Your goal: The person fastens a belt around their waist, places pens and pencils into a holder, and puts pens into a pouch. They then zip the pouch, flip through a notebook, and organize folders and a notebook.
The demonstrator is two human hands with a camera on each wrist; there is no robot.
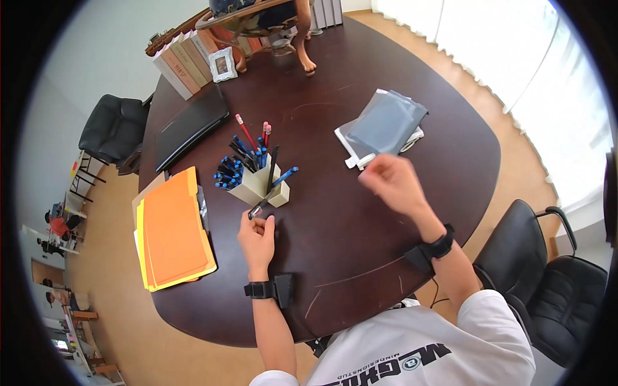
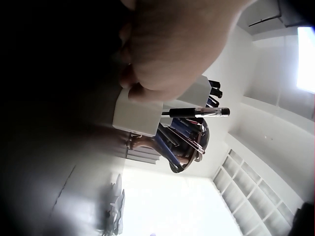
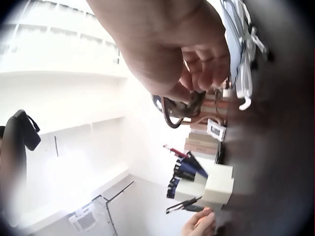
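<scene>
A cream pen holder [image 1: 278, 193], packed with blue-capped pens and red pencils, stands at mid-table. My left hand [image 1: 256, 243] is close in front of it, its fingers bent and the thumb apart; in the left wrist view its fingertips overlap the holder's wall [image 2: 138, 117]. A black-gripped clear pen [image 2: 199, 112] leans out of the holder's front part, its end above those fingers in the head view. My right hand [image 1: 394, 183], blurred, is raised by the near edge of stacked grey-blue and white pouches [image 1: 386, 122]. Its fingers [image 3: 209, 61] curl loosely around nothing.
Orange and yellow folders [image 1: 174, 235] lie to the left, with a closed black laptop [image 1: 193, 125] behind them. At the back are books [image 1: 180, 64], a white picture frame [image 1: 223, 65] and a wooden globe stand [image 1: 302, 45]. A black chair [image 1: 547, 276] stands right of the table.
</scene>
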